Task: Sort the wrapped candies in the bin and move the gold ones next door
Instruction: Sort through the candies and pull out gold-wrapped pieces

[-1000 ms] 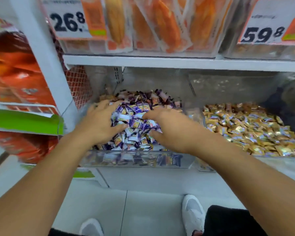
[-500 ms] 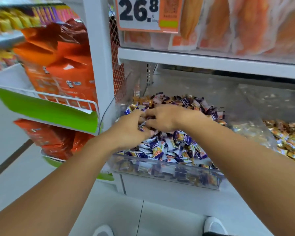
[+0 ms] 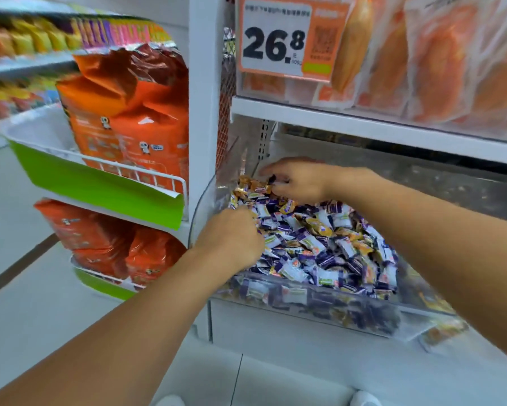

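A clear plastic bin (image 3: 319,303) on the lower shelf is heaped with purple-and-white wrapped candies (image 3: 328,253). Several gold-wrapped candies (image 3: 247,183) lie at its far left corner, and a few more show among the purple ones. My right hand (image 3: 299,178) reaches over the heap to that corner, fingers curled down onto the candies there; what it holds is hidden. My left hand (image 3: 231,238) lies knuckles-up on the left side of the heap, its fingers curled into the candies. The neighbouring gold bin shows only as a blurred corner (image 3: 442,332) at the lower right.
A white shelf upright (image 3: 205,98) stands just left of the bin. Orange snack bags (image 3: 135,112) fill wire baskets with green fronts (image 3: 100,186) further left. Above the bin a shelf carries packaged goods and a 26.8 price tag (image 3: 275,42). White floor lies below.
The view has swung left, so the gold bin has nearly left the frame. My right hand moved from the heap's middle to its far left corner. My left hand shifted slightly toward the left wall.
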A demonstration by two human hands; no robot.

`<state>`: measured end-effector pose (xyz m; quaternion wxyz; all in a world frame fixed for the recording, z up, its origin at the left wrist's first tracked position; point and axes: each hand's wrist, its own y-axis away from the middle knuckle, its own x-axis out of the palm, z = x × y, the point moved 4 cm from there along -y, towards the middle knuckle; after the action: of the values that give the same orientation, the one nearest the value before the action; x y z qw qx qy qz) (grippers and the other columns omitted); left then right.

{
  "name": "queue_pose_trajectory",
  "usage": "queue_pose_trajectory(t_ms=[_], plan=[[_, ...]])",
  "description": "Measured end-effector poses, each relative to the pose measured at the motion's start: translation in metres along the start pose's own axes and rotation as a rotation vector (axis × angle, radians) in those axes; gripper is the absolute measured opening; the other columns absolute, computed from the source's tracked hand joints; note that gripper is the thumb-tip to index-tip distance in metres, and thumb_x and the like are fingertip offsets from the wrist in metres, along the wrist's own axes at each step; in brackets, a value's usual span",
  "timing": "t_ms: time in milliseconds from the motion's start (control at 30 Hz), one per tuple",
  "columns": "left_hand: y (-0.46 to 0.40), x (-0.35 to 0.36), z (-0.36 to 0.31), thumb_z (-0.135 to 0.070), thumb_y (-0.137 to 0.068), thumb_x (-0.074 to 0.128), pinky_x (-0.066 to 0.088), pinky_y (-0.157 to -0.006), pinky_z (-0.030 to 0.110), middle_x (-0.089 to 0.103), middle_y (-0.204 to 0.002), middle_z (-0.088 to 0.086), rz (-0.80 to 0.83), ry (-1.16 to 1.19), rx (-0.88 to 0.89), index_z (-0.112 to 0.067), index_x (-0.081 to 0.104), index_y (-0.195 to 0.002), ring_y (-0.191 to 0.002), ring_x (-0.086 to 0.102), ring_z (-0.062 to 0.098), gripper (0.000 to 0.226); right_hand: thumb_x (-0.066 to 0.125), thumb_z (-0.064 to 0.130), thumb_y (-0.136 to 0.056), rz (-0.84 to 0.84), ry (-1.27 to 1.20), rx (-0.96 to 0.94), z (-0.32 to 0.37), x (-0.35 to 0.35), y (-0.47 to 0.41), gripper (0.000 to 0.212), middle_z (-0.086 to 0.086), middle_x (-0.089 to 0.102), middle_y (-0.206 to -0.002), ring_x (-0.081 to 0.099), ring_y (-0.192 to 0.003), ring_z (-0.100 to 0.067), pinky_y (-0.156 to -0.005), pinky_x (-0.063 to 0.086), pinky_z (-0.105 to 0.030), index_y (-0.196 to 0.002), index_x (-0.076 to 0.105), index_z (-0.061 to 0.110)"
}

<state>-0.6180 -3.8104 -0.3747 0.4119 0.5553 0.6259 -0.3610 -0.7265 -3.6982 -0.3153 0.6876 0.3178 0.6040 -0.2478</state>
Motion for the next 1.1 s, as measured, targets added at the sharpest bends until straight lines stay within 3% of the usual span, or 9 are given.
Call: queue_pose_trajectory(t_ms=[200, 400, 467, 567, 667, 733, 800, 1000, 1100], plan=[[-0.012, 0.004, 0.010, -0.012, -0.095, 0.042, 0.040, -0.078, 0.034, 0.048, -0.137, 0.024, 0.087, 0.279, -0.201, 0.000, 0.031, -0.144, -0.117, 0.051, 0.038, 0.052, 0.043, 0.041, -0.103, 0.207, -0.139, -0.043, 0.025, 0.035, -0.079, 0.037, -0.001, 0.055, -0.140, 0.052, -0.117, -0.018, -0.094, 0.036, -0.027, -0.131, 0.057, 0.021], [-0.016, 0.003, 0.017, -0.007, -0.093, 0.038, 0.036, -0.055, 0.031, 0.053, -0.125, 0.024, 0.017, 0.423, -0.229, 0.000, 0.044, -0.130, -0.086, 0.055, 0.029, 0.038, 0.053, 0.035, -0.097, 0.359, 0.048, -0.112, 0.010, 0.053, -0.068, 0.013, 0.009, 0.059, -0.090, 0.055, -0.094, -0.017, -0.081, 0.039, -0.030, -0.090, 0.061, 0.028], [-0.017, 0.004, 0.017, -0.006, -0.096, 0.036, 0.047, -0.066, 0.035, 0.048, -0.136, 0.018, 0.031, 0.411, -0.211, -0.004, 0.039, -0.140, -0.090, 0.054, 0.025, 0.045, 0.054, 0.034, -0.098, 0.364, 0.098, -0.111, 0.000, 0.050, -0.048, 0.011, 0.011, 0.057, -0.086, 0.054, -0.092, -0.018, -0.084, 0.041, -0.030, -0.090, 0.058, 0.029], [-0.016, 0.006, 0.016, -0.002, -0.095, 0.037, 0.051, -0.085, 0.038, 0.045, -0.146, 0.009, 0.062, 0.476, -0.137, -0.013, 0.036, -0.146, -0.109, 0.055, 0.027, 0.052, 0.053, 0.039, -0.100, 0.404, 0.177, -0.081, -0.014, 0.037, -0.008, 0.015, 0.011, 0.061, -0.095, 0.055, -0.094, -0.019, -0.091, 0.046, -0.035, -0.106, 0.063, 0.030], [-0.012, 0.004, 0.008, -0.001, -0.097, 0.040, 0.047, -0.066, 0.027, 0.042, -0.152, 0.003, 0.075, 0.434, -0.006, -0.021, 0.036, -0.148, -0.093, 0.064, 0.022, 0.055, 0.047, 0.048, -0.101, 0.429, 0.237, -0.015, -0.027, 0.026, 0.029, 0.045, 0.009, 0.054, -0.140, 0.056, -0.119, -0.018, -0.107, 0.040, -0.042, -0.145, 0.044, 0.038], [-0.003, -0.010, 0.001, -0.002, -0.096, 0.044, 0.050, -0.064, 0.031, 0.053, -0.143, 0.004, -0.007, 0.309, 0.111, -0.022, 0.045, -0.143, -0.081, 0.064, 0.019, 0.051, 0.047, 0.052, -0.099, 0.197, 0.281, -0.126, -0.020, 0.015, 0.042, 0.047, 0.008, 0.049, -0.148, 0.050, -0.131, -0.020, -0.108, 0.040, -0.044, -0.144, 0.045, 0.038], [0.011, -0.036, -0.004, -0.007, -0.096, 0.050, 0.052, -0.083, 0.033, 0.066, -0.122, 0.000, -0.146, 0.181, 0.267, -0.024, 0.060, -0.128, -0.095, 0.063, 0.016, 0.037, 0.049, 0.049, -0.099, 0.007, 0.168, -0.348, 0.004, 0.007, 0.057, 0.041, 0.010, 0.053, -0.143, 0.050, -0.130, -0.016, -0.106, 0.042, -0.038, -0.138, 0.053, 0.035], [0.028, -0.066, 0.042, 0.006, -0.090, 0.053, 0.019, -0.110, 0.009, 0.053, -0.142, 0.001, -0.254, -0.051, 0.464, -0.015, 0.063, -0.129, -0.138, 0.041, 0.014, 0.045, 0.046, 0.035, -0.103, 0.291, 0.015, -0.749, 0.073, 0.060, 0.045, 0.034, 0.005, 0.062, -0.131, 0.058, -0.117, -0.020, -0.101, 0.045, -0.043, -0.129, 0.063, 0.021], [0.026, -0.044, 0.051, 0.011, -0.090, 0.045, 0.007, -0.118, 0.015, 0.039, -0.155, 0.004, -0.218, -0.120, 0.516, -0.013, 0.057, -0.137, -0.150, 0.019, 0.015, 0.054, 0.048, 0.042, -0.101, 0.332, 0.153, -0.834, 0.083, 0.087, 0.025, 0.039, 0.010, 0.056, -0.141, 0.049, -0.127, -0.020, -0.109, 0.038, -0.047, -0.137, 0.059, 0.028]])
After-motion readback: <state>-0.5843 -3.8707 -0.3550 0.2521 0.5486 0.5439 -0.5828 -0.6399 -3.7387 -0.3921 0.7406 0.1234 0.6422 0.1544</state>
